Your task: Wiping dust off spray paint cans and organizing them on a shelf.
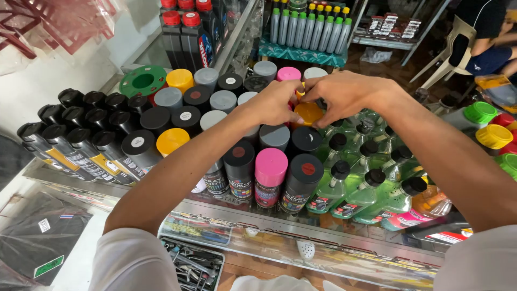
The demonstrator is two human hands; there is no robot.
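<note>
Both my hands reach over a glass counter (323, 237) crowded with upright spray cans. My left hand (274, 102) and my right hand (339, 94) close from either side on an orange-capped spray can (309, 113) standing among the others. Around it stand cans with dark grey caps (306, 139), a pink-capped can (271, 164) nearer me and another pink cap (288, 74) behind. The body of the orange-capped can is hidden by its neighbours.
Green liquid bottles with black caps (371, 186) stand right of the cans. Black-capped cans (81, 137) fill the left end. Yellow and green lids (493, 134) sit at far right. Grey bottles (309, 27) line a shelf behind. A seated person (484, 32) is at top right.
</note>
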